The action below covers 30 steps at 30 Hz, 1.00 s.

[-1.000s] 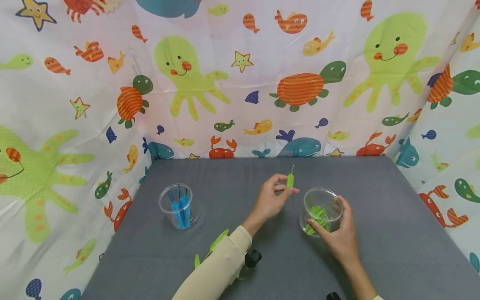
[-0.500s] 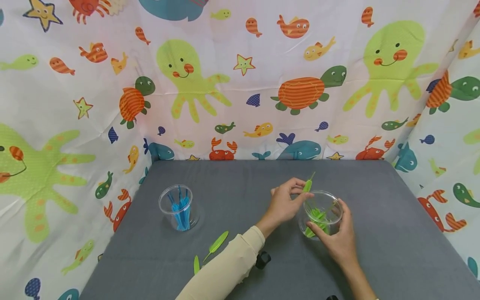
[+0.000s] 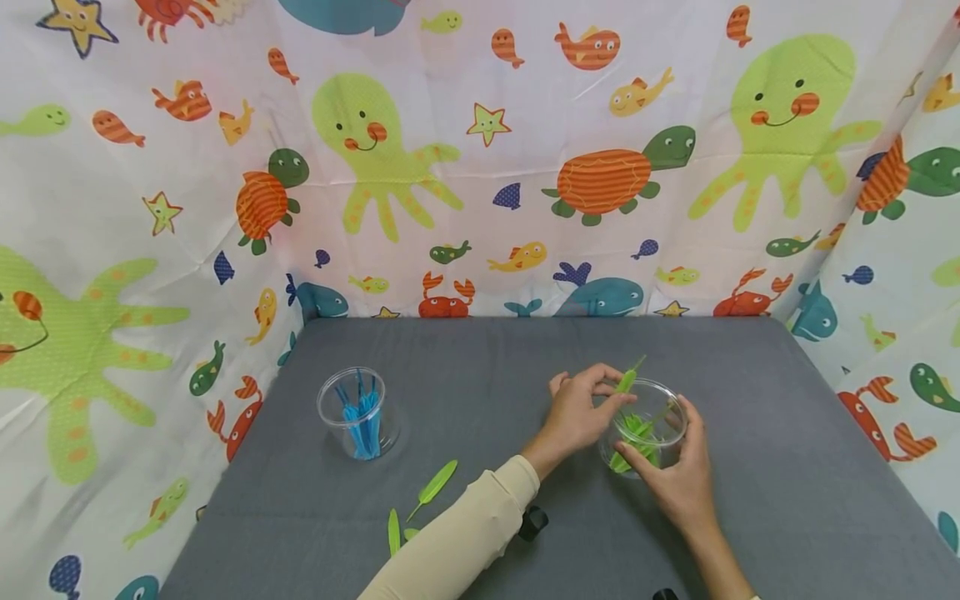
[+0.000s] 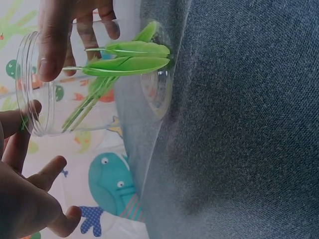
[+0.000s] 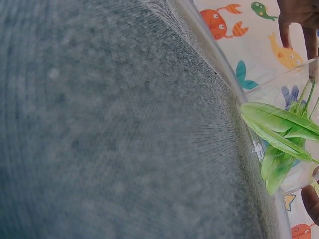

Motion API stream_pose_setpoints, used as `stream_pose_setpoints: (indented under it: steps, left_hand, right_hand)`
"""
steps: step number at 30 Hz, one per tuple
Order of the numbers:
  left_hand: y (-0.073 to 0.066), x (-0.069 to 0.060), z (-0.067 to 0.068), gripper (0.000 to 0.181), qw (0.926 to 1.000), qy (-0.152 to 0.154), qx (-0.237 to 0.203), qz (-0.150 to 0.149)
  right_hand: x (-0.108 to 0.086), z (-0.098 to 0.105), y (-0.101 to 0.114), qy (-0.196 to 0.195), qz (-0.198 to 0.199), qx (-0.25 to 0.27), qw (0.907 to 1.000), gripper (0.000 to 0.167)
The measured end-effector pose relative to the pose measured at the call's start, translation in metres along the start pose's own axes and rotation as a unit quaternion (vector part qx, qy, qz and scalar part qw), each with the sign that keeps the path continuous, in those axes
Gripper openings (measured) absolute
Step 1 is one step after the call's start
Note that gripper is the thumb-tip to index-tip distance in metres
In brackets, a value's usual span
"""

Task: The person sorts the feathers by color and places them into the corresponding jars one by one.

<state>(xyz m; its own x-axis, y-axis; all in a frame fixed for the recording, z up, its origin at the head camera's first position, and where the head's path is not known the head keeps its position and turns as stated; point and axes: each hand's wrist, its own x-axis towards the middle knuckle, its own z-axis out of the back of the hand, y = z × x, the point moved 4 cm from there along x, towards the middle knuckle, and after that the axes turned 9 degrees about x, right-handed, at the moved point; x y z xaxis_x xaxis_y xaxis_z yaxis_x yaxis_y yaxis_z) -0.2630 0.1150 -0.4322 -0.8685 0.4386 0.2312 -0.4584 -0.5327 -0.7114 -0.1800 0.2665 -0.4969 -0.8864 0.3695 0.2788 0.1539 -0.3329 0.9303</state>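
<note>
A bright green feather [image 3: 627, 381] is pinched between the thumb and fingers of my left hand [image 3: 576, 412], at the left side of a clear round jar's rim [image 3: 654, 383]. My right hand [image 3: 681, 479] grips that jar, thumb on the near side and fingers round the right. Several green feathers [image 4: 124, 64] stand inside it, leaning against the wall; the right wrist view shows their broad ends [image 5: 279, 119] near the base. In the left wrist view, most of the pinched feather is hidden behind the left fingers [image 4: 20, 149].
A second clear jar [image 3: 330, 425] holding several blue feathers [image 3: 366, 425] stands at the left. Loose green feathers [image 3: 435, 487] lie on the grey table [image 3: 300, 517] beside my left sleeve [image 3: 465, 533]. A patterned curtain [image 3: 480, 208] encloses the back and sides.
My left hand has moved right with the green feather, from left of the jar to its rim. Loose feathers on the table have come out from behind the sleeve. The right hand keeps its grip.
</note>
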Motion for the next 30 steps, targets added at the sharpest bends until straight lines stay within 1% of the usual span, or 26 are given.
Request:
stream_pose_setpoints:
  steps: [3,9,15,20,26,30]
  left_hand:
    - [-0.0017,-0.0005,-0.0008,0.015,0.9999,0.003,0.012,-0.003]
    - [-0.0034,-0.0011,-0.002,0.017,0.9995,-0.003,0.029,-0.008]
    - [-0.0066,-0.0024,-0.0018,0.018,0.9986,-0.008,0.048,-0.023]
    - [-0.0084,-0.0029,-0.0026,0.017,0.9983,-0.008,0.051,-0.028]
    - [-0.0071,-0.0039,-0.0058,0.018,0.9983,0.001,0.046,-0.035]
    - [-0.0057,-0.0058,-0.0054,0.018,0.9987,-0.009,0.034,-0.037]
  right_hand:
    - [0.0002,0.0005,0.0002,-0.003,0.003,-0.002,1.0,0.115]
    - [0.0002,0.0008,-0.0002,-0.003,0.0,0.001,1.0,0.115]
    - [0.0004,0.0001,0.0001,-0.005,0.001,-0.007,1.0,0.115]
    - [-0.0001,0.0001,-0.0001,-0.002,-0.001,-0.003,1.0,0.115]
    - [0.0002,0.0004,-0.0001,-0.001,0.001,0.007,1.0,0.115]
    - [0.0005,0.0008,-0.0002,0.0,0.001,0.01,0.9999,0.115]
